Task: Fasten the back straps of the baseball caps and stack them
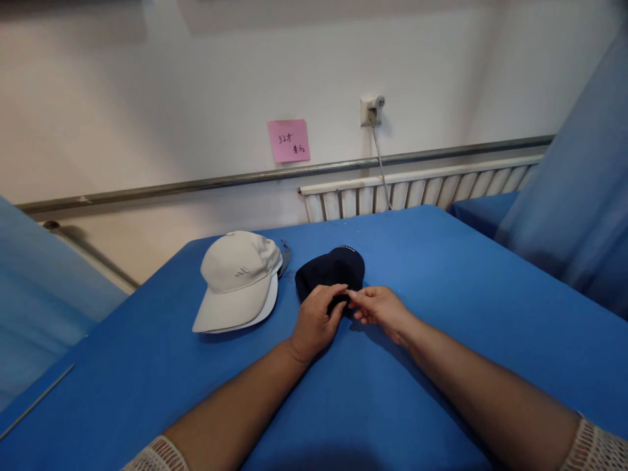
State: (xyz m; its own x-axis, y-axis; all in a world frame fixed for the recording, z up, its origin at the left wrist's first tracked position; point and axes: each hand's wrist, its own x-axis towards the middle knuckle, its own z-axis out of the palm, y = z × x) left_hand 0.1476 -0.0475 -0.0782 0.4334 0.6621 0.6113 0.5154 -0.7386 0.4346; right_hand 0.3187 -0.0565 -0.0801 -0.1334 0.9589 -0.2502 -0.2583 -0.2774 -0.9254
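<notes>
A dark navy baseball cap lies on the blue-covered table, with small white lettering near its far right edge. At the cap's near edge, my left hand has its thumb and fingers closed on the fabric. My right hand meets it from the right, thumb and index finger pinched on the same edge beside the left fingertips. The exact part between the fingertips is too small to make out. Left of the hands sits a light beige cap with a three-stripe mark, stacked over a paler cap whose brim shows beneath.
The blue table runs back to a white radiator and a metal rail. A pink note and a socket with a plugged-in cord are on the wall. Blue curtains hang at both sides; a thin rod lies left.
</notes>
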